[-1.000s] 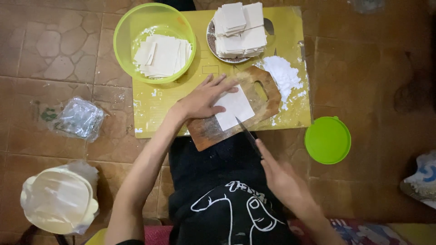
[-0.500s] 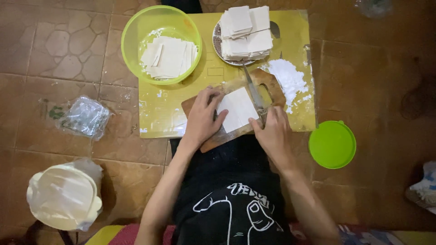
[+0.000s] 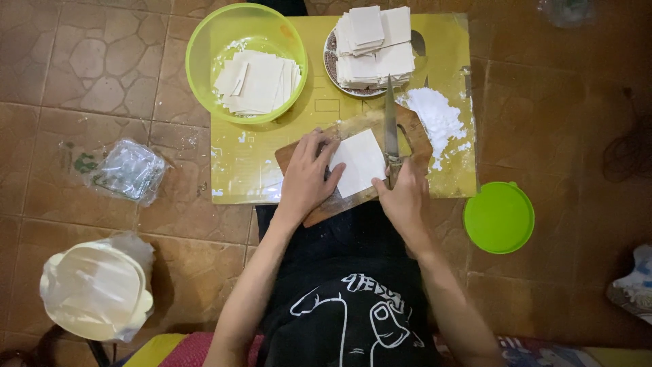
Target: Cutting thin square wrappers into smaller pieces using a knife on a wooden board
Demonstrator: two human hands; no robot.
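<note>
A white square dough sheet [image 3: 358,162] lies on a wooden cutting board [image 3: 292,155] set on a yellow mat [image 3: 244,170]. My left hand [image 3: 307,178] presses flat on the sheet's left edge. My right hand [image 3: 405,198] grips a knife [image 3: 390,124] by its handle, the blade pointing away from me along the sheet's right edge. A plate [image 3: 330,68] behind the board carries stacks of cut white squares [image 3: 373,44]. A green bowl [image 3: 204,41] at the mat's far left holds more white sheets [image 3: 257,81].
A heap of white flour [image 3: 436,115] lies on the mat right of the board. A green round lid [image 3: 499,217] rests on the tiled floor at right. A crumpled clear plastic bag [image 3: 128,170] and a bagged cream container [image 3: 95,289] sit at left.
My right hand has come up from my lap with the knife and set the blade along the sheet's right edge. My left hand stayed pressed on the sheet.
</note>
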